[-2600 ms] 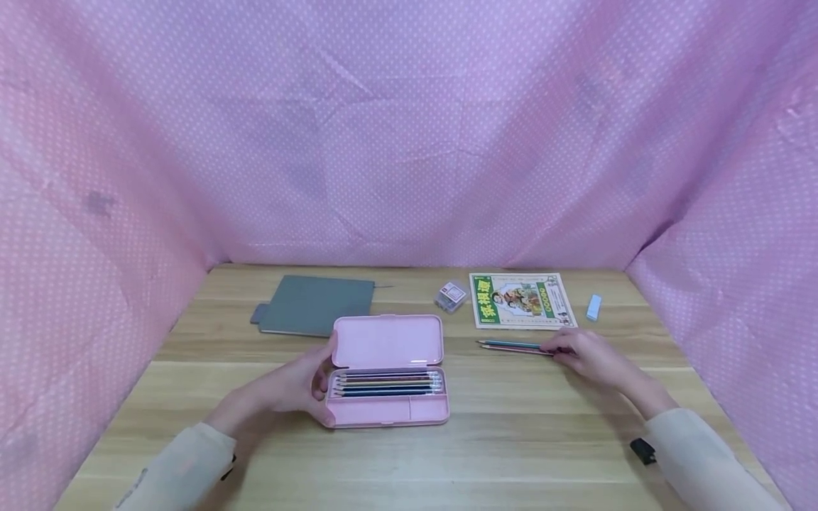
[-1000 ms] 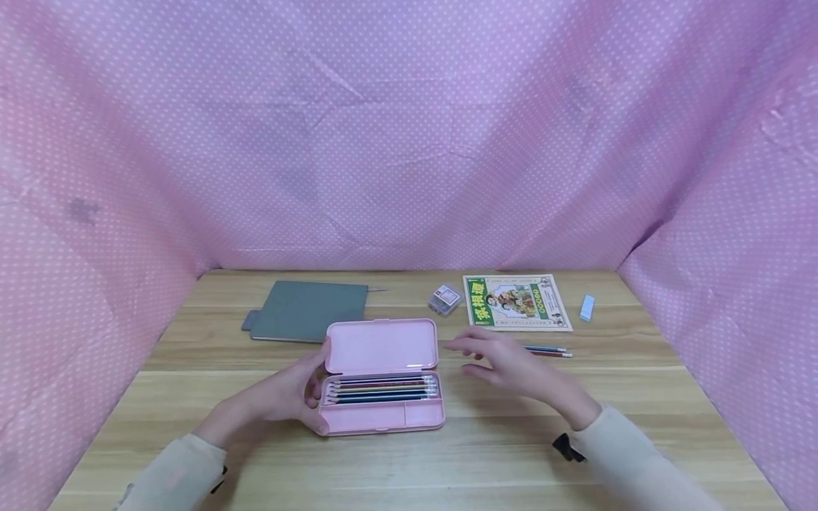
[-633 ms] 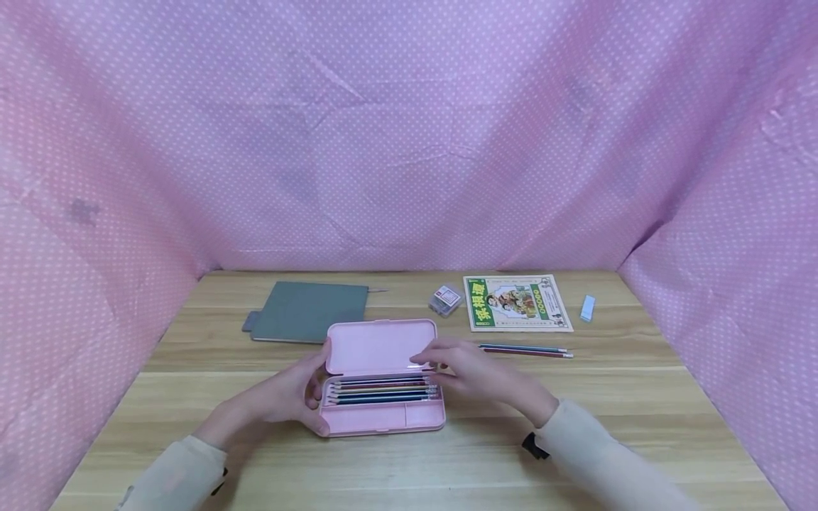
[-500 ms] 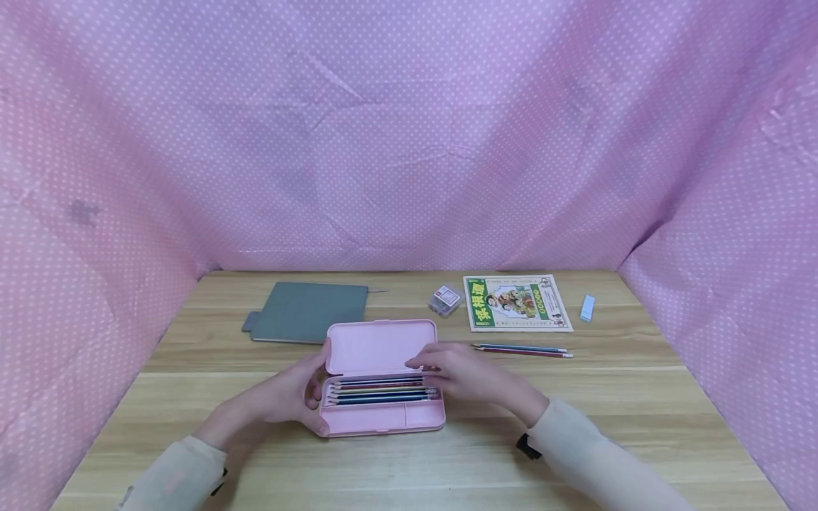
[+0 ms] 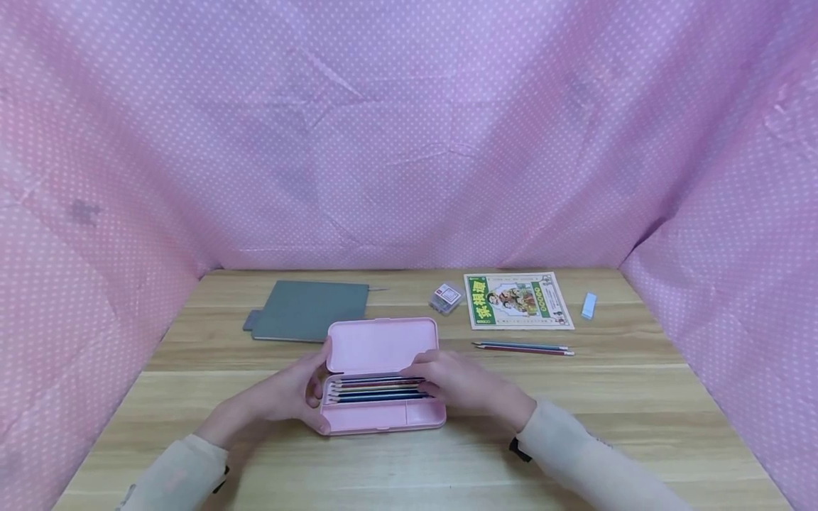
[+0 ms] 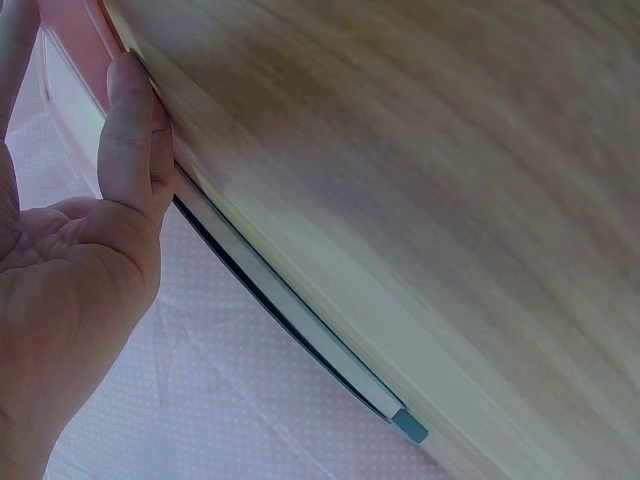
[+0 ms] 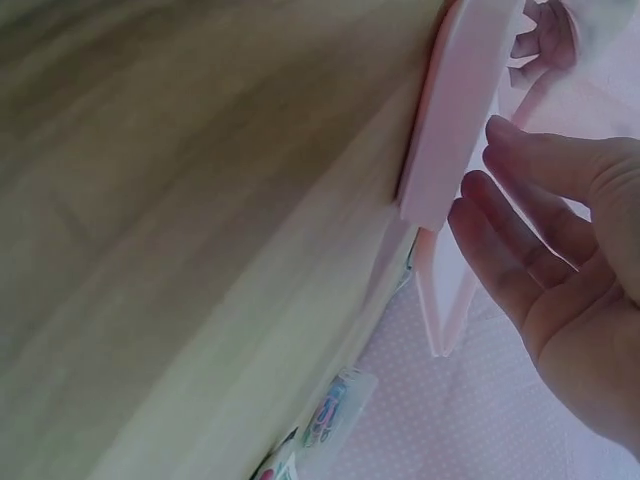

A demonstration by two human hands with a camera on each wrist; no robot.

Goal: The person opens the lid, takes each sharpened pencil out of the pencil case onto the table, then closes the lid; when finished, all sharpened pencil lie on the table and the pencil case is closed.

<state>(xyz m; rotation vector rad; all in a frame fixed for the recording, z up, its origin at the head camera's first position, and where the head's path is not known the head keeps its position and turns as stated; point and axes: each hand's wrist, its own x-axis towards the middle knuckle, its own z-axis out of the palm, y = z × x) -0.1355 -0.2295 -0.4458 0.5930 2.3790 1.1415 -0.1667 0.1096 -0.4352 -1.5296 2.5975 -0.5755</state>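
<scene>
In the head view, a pink pencil case (image 5: 364, 417) lies with its lid raised. Several pencils (image 5: 377, 390) lie side by side in its rear compartment. My left hand (image 5: 289, 389) grips the case's left end, thumb at the front corner and fingers along the lid side. My right hand (image 5: 463, 382) is over the case's right end, its fingertips at the pencils' eraser ends, which it covers. The right wrist view shows the right thumb (image 7: 550, 160) above the case wall; the wall hides whether a pencil is pinched. Two loose pencils (image 5: 524, 348) lie right of the case.
Behind the case lies a grey-green notebook (image 5: 313, 309). A small clear box (image 5: 446, 298), an illustrated booklet (image 5: 519, 301) and a light blue eraser (image 5: 589, 305) lie toward the back right. A pink dotted cloth (image 5: 409, 142) surrounds the wooden table (image 5: 409, 468).
My right hand has let go of the two pencils on the table and moved left to the pencils in the case. The left hand keeps its grip on the case.
</scene>
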